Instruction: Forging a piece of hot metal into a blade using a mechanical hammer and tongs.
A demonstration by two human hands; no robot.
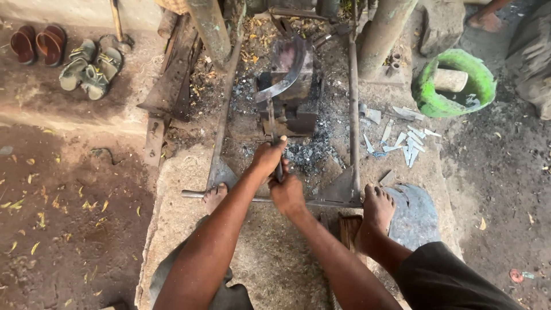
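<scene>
Both forearms are stretched forward from the bottom edge and converge at centre frame. The left hand [267, 158] is placed ahead, fingers wrapped shut around the upper part of a pair of tongs [274, 138]. The right hand [287, 194] sits just behind it, touching or nearly so, fist clenched on the lower end of the same handles. The wrists are kept roughly straight, the elbows slightly bent.

The tongs run forward from the hands to a curved sickle blade [287, 77], which is laid across the top of a dark anvil block [294, 97]; the blade arcs from lower left up to the right. Whether the tong tips actually bite the blade cannot be told.

Bare feet are set either side: the left foot [214, 197] and the right foot [377, 208], both against a thin metal rod [327, 202] lying crosswise. Cut metal scraps [402, 143] are scattered to the right, near a green basin [456, 83]. Sandals [92, 68] are seen at upper left.
</scene>
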